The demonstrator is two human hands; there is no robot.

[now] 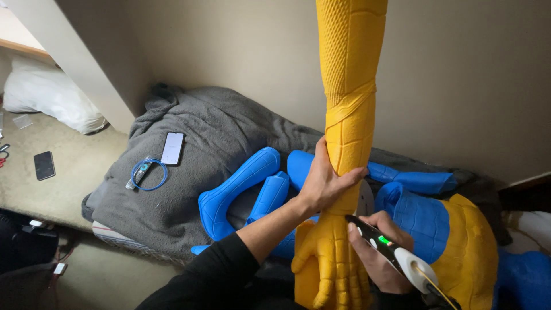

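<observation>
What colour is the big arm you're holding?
Yellow, with a raised web pattern; the arm shows best in the head view.

The yellow arm piece (348,115) runs off the top edge, its wrist is covered by the left hand (324,183), and the pen tool's (393,252) tip seems hidden behind it.

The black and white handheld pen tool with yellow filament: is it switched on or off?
On: a green light glows on the pen tool held in the right hand.

Grey blanket (201,172) spread over my carpeted floor (74,166). On blanket: white phone (173,148), blue cable coil (148,173), blue moulded parts (241,186). On carpet: black phone (44,165), white pillow (49,95).
</observation>
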